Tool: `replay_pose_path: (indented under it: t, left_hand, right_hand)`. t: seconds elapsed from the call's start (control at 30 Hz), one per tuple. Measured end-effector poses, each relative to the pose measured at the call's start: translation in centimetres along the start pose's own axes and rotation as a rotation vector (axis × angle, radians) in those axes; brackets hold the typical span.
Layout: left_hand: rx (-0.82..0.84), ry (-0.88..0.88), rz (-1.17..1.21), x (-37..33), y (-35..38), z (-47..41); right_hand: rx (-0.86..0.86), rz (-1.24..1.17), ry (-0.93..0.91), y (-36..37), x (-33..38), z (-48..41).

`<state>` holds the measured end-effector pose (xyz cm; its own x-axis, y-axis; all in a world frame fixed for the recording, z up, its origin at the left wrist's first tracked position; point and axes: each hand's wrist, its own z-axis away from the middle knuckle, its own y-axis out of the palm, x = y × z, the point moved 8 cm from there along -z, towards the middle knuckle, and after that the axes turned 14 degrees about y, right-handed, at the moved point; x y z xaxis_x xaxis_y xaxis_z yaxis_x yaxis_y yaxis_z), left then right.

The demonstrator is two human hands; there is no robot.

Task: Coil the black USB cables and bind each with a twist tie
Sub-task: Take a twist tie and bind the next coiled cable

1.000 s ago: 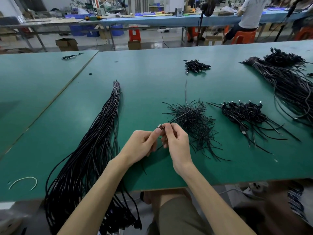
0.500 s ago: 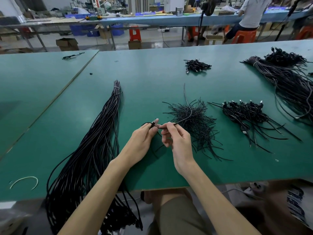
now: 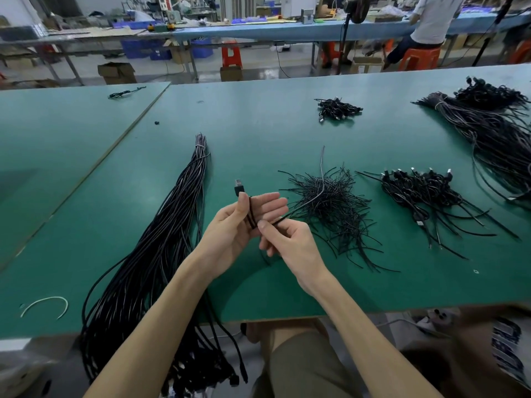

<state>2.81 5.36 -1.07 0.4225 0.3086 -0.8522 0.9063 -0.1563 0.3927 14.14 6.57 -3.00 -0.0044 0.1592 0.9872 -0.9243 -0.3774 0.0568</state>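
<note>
Nearest me, at the lower left of the frame, the long bundle of loose cables (image 3: 161, 239) spills over the front edge of the green table (image 3: 258, 291), with a white loop (image 3: 46, 304) lying well apart from it at the far left. Just above centre my hands are at work on one USB cable (image 3: 252, 216). A second ago both sets of fingertips were pinched together on its plug (image 3: 239, 187). Now my left hand (image 3: 232, 225) has spread its fingers, its thumb pinning the first folds of cable against them, and the plug stands up above the thumb. My right hand (image 3: 293, 245) pinches the running length just beside those folds, and the tail trails right and up across the heap of twist ties (image 3: 330, 205). So I judge the coiling has only just begun; most of the cable is still to be wound before a tie is needed, and the ties lie near my right hand. Further right sit the bound coils (image 3: 425, 191). Toward the top of the frame there is a smaller heap (image 3: 337, 109), and another large bundle (image 3: 494, 133) at the upper right.
</note>
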Motion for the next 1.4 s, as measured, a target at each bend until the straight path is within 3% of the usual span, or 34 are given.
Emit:
replay_pose_path:
  t: [0.17,0.33,0.5,0.6,0.87,1.03,1.2,1.4]
  left_hand:
    - [-0.095,0.046,0.172,-0.8,-1.1,-0.4]
    - [-0.033,0.005,0.212,-1.2,-1.0,-0.1]
    - [0.218,-0.123,-0.119,0.2,0.8,0.9]
    - [0.256,-0.191,-0.385,1.2,0.9,1.1]
    - [0.089,0.108,-0.991,0.3,-1.0,0.4]
    - [-0.02,0.201,-1.058,-0.8,-1.8,0.3]
    - [-0.1,0.128,-0.805,-0.8,-2.1,0.0]
    - [-0.261,0.066,0.054,-0.2,-3.0,-0.4]
  right_hand:
    - [-0.035,-0.073,0.016,-0.8,0.0,0.1]
    - [-0.122,-0.252,0.09,-2.1,-1.0,-0.4]
    - [-0.169,-0.129,0.048,-2.0,-0.7,-0.3]
    - [-0.188,-0.113,0.002,-2.1,-0.3,0.0]
    - [-0.074,-0.335,-0.018,-1.8,0.3,0.3]
    - [0.026,-0.243,-0.032,-0.8,0.6,0.3]
    - [0.1,-0.129,-0.068,0.1,1.0,0.7]
    - [0.196,0.04,-0.104,1.4,1.2,1.2]
